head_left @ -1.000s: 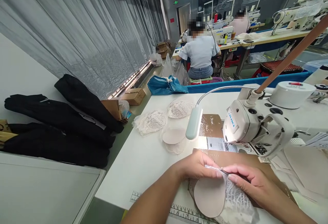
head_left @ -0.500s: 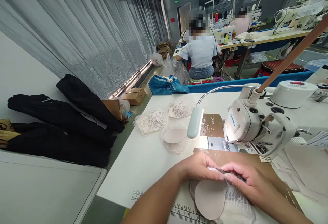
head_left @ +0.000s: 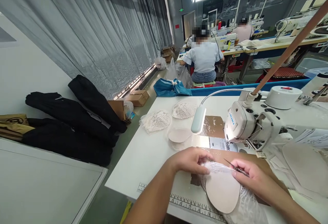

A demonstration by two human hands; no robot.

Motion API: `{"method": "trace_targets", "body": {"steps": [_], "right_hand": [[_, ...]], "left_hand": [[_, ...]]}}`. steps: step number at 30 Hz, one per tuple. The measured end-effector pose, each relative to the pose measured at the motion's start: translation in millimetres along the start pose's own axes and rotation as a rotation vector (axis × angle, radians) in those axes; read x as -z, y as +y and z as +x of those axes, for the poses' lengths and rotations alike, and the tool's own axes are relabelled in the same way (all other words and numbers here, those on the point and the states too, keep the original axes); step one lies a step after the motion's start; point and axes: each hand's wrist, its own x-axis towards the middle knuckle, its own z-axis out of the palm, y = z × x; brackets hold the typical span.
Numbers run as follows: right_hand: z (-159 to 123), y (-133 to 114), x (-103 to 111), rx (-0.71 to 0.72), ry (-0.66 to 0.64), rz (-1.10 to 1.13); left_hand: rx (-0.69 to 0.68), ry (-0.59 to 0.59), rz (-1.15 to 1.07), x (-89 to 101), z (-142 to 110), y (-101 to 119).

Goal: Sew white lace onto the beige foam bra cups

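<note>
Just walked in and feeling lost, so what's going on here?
Beside a sewing machine, a person works on white lace with a flat beige pad against it. The left hand touches the lace's upper edge; the right hand, near that edge, grips a dark pointed tool. More lace pieces lie farther back on the white table.

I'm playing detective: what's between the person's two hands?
In the head view, white lace lies between the left hand and right hand. A thin dark tool in the right hand pokes in too.
</note>
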Motion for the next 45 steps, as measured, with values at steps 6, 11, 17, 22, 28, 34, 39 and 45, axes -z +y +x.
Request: {"method": "trace_targets", "body": {"steps": [6, 11, 17, 22, 28, 34, 39, 45], "right_hand": [[-11.9, 4.1, 1.1, 0.021, 0.114, 0.222], [-17.5, 4.1, 1.1, 0.024, 0.111, 0.441], [-16.3, 3.0, 4.4, 0.091, -0.116, 0.286], [-10.8, 6.4, 4.3, 0.112, -0.049, 0.118], [-7.1, 9.9, 8.9, 0.116, 0.203, -0.18], [-6.9, 19.8, 7.8, 0.087, 0.154, 0.081], [-7.9, 10.3, 0.7, 0.088, -0.097, 0.228], [-8.8, -4.0, -3.8, 0.091, -0.168, 0.109]], "left_hand": [[0.17, 0.273, 0.044, 5.3, -42.3, 11.8], [0.278, 0.037, -0.457, -21.6, -34.8, 0.0], [0.252, 0.202, -0.682, -45.8, -4.5, -5.2], [0.131, 0.218, -0.561, -43.9, 0.3, -6.6], [0.023, 0.244, -0.5, -46.2, 2.2, -3.4], [0.143, 0.096, -0.549, -38.7, -1.6, -2.3], [0.128, 0.062, -0.467, -40.8, 0.4, -3.6], [0.12, 0.041, -0.492, -44.4, 4.1, -3.1]]}}
